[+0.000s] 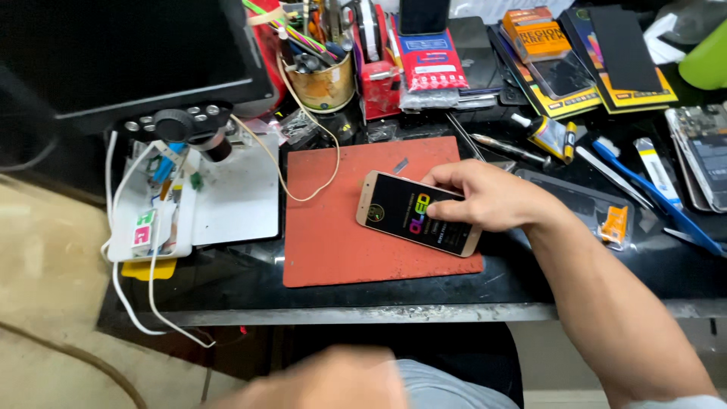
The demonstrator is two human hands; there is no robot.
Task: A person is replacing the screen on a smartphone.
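Note:
A gold-edged smartphone with a dark screen and a coloured sticker lies tilted on a red-orange work mat. My right hand rests on the phone's right end, fingers bent over its screen and upper edge. My left hand is a blur at the bottom edge, below the bench, away from the phone; whether it holds anything is unclear.
A dark monitor and microscope stand sit at left with white cables. A tin of tools, boxed phone parts, a glue tube, tweezers and an opened phone crowd the back and right.

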